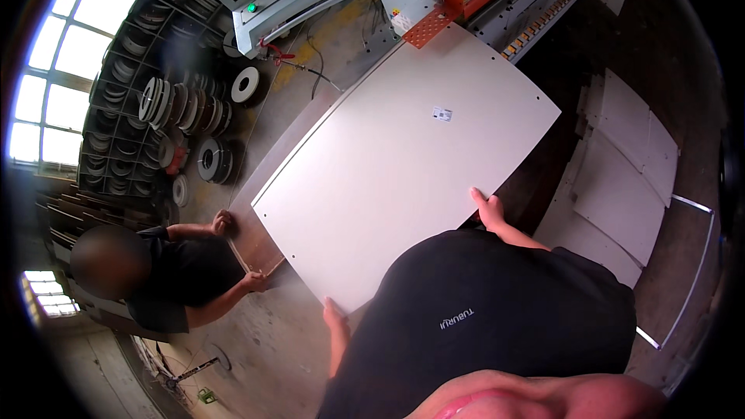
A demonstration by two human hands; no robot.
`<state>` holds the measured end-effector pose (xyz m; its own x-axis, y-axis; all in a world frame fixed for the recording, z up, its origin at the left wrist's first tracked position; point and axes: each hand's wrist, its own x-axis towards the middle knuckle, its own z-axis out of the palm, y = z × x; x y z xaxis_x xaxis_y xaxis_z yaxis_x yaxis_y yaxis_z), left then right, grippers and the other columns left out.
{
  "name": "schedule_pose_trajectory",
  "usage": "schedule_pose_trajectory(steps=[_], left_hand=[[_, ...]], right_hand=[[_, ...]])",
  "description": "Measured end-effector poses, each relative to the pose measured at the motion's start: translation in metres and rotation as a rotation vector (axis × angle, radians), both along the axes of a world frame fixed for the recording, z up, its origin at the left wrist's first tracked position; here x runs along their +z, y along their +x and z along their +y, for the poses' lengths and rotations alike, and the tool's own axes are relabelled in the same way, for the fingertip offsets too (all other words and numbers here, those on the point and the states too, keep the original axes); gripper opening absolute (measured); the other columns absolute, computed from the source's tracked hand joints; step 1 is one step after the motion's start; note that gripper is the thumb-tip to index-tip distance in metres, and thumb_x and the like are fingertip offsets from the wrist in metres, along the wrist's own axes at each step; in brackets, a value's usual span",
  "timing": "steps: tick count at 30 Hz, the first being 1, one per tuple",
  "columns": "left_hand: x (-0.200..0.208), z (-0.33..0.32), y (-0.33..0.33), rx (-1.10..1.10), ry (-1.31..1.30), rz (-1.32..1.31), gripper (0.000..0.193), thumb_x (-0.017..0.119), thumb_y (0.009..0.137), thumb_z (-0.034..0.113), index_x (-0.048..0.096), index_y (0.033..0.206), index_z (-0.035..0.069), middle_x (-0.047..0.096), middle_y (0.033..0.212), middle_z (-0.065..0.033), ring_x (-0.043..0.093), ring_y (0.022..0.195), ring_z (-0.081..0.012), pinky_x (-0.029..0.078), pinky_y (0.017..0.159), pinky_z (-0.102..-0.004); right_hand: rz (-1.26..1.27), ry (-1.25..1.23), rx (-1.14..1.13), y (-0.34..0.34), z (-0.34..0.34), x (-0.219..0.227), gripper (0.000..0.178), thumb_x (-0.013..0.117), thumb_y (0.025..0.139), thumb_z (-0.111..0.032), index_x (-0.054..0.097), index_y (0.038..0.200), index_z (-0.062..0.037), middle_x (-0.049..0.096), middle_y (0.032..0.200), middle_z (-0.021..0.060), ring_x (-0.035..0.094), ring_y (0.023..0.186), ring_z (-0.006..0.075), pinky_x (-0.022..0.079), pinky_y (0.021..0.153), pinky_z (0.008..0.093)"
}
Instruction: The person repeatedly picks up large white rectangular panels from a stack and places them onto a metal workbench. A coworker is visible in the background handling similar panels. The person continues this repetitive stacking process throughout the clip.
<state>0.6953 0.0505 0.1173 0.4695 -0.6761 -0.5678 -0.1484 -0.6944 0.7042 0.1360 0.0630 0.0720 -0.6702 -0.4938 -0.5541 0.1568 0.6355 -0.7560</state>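
Observation:
A large white panel [403, 155] stretches from my body to the edge of a machine, with small dark holes near its corners and a label [442, 114] on its upper face. My left hand [334, 316] grips the panel's near left edge, its fingers partly hidden under the board. Farther right, my right hand [487, 209] holds the near right edge, thumb on top and the other fingers mostly out of sight below. The panel's far end lies beside a perforated orange plate [429, 29] on the machine.
A co-worker [194, 264] on the left has both hands at a brown board [260, 240] beside my panel. White panels [613, 171] lie stacked on the right. Rolls of edge banding [186, 105] fill a rack at the left. A control console [291, 8] stands ahead.

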Motion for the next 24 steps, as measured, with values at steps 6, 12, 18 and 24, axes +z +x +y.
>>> schedule_pose_trajectory(steps=[6, 12, 18, 24], left_hand=[[-0.033, 0.003, -0.005, 0.022, -0.069, 0.045, 0.05, 0.052, 0.101, 0.055, 0.065, 0.104, 0.007, 0.06, 0.076, -0.0028, 0.053, 0.056, -0.0153, 0.035, 0.043, -0.0314], [-0.015, -0.005, -0.076, 0.047, 0.122, 0.044, 0.051, 0.057, 0.098, 0.055, 0.065, 0.107, 0.006, 0.059, 0.074, -0.0033, 0.052, 0.055, -0.0156, 0.035, 0.043, -0.0322], [-0.015, -0.013, -0.124, 0.008, 0.077, 0.24, 0.051, 0.056, 0.1, 0.052, 0.064, 0.111, 0.004, 0.063, 0.085, -0.0058, 0.06, 0.066, -0.0174, 0.043, 0.049, -0.034], [0.013, -0.028, -0.171, -0.249, 0.035, 0.358, 0.052, 0.054, 0.104, 0.046, 0.062, 0.117, -0.004, 0.068, 0.099, -0.0109, 0.065, 0.092, -0.0203, 0.052, 0.079, -0.0361]], right_hand=[[0.052, -0.08, -0.116, -0.027, -0.001, -0.019, 0.064, 0.071, 0.088, -0.056, 0.069, 0.084, 0.0083, 0.071, 0.08, 0.0169, 0.068, 0.078, 0.0246, 0.052, 0.071, 0.0414], [0.01, -0.106, -0.146, -0.08, -0.012, 0.011, 0.057, 0.072, 0.092, -0.048, 0.071, 0.108, 0.0064, 0.073, 0.108, 0.0115, 0.066, 0.099, 0.019, 0.051, 0.087, 0.0357], [-0.019, -0.19, -0.191, -0.145, -0.015, -0.026, 0.063, 0.071, 0.093, -0.047, 0.064, 0.125, 0.0064, 0.068, 0.123, 0.0112, 0.063, 0.112, 0.0196, 0.048, 0.096, 0.0351], [-0.089, -0.13, -0.331, -0.153, -0.018, -0.019, 0.058, 0.063, 0.094, -0.059, 0.068, 0.115, -0.0049, 0.07, 0.098, 0.0033, 0.067, 0.082, 0.015, 0.052, 0.068, 0.0316]])
